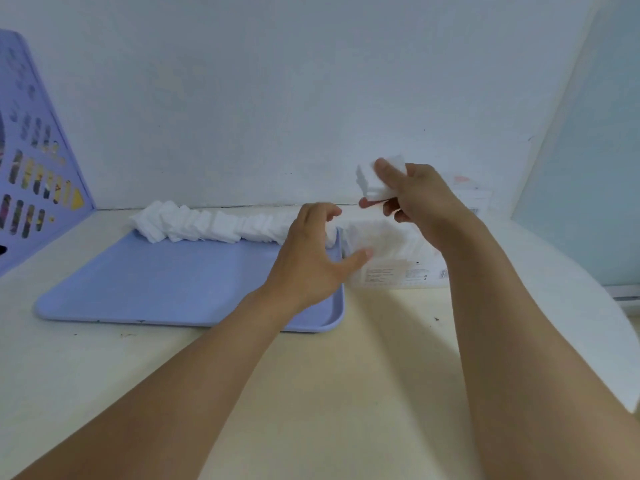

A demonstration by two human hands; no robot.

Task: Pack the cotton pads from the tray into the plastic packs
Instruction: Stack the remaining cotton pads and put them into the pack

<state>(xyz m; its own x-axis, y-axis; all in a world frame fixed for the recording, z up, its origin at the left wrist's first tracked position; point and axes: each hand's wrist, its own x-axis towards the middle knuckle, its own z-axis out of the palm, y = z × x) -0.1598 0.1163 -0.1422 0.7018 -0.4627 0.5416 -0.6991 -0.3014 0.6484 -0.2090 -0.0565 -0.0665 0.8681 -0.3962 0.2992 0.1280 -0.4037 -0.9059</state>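
Note:
A blue tray [156, 285] lies on the cream table, with a long row of white cotton pads [211, 225] along its far edge. To its right lies a clear plastic pack [391, 258] with pads inside and a label on its front. My right hand [419, 199] is raised above that pack and pinches a small stack of cotton pads [375, 183] between thumb and fingers. My left hand [311, 258] hovers over the tray's right end with loosely curled fingers, holding nothing, its thumb reaching toward the pack.
A purple perforated file holder [31, 161] stands at the left against the wall. Another pale pack [471, 195] lies behind my right hand near the wall. A white panel [585, 174] closes off the right side.

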